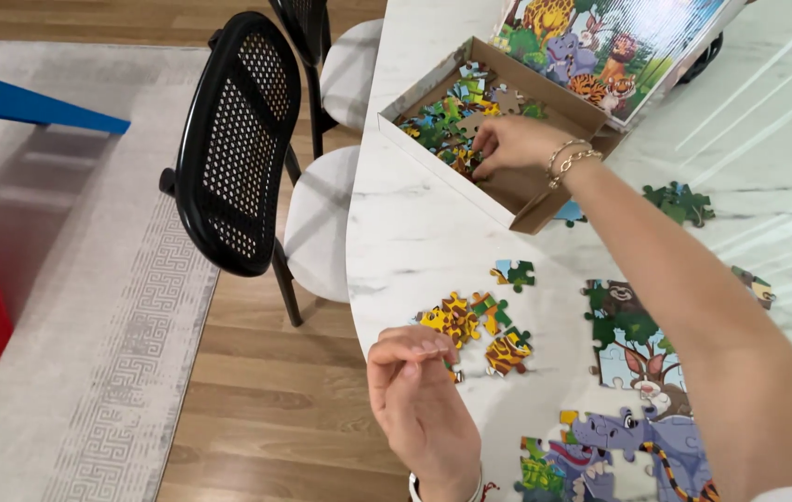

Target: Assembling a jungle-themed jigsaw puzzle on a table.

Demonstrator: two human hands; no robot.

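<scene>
Bare marble table [415, 242] between cardboard box [433, 153] and loose puzzle pieces [475, 325].

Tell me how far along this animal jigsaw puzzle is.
Done: an assembled section with a purple hippo and a rabbit lies on the marble table, plus small yellow tiger clusters. In hand: the right hand reaches into the cardboard box of loose pieces; the left hand pinches something small. Left: most pieces remain in the box, and a few green ones lie apart.
</scene>
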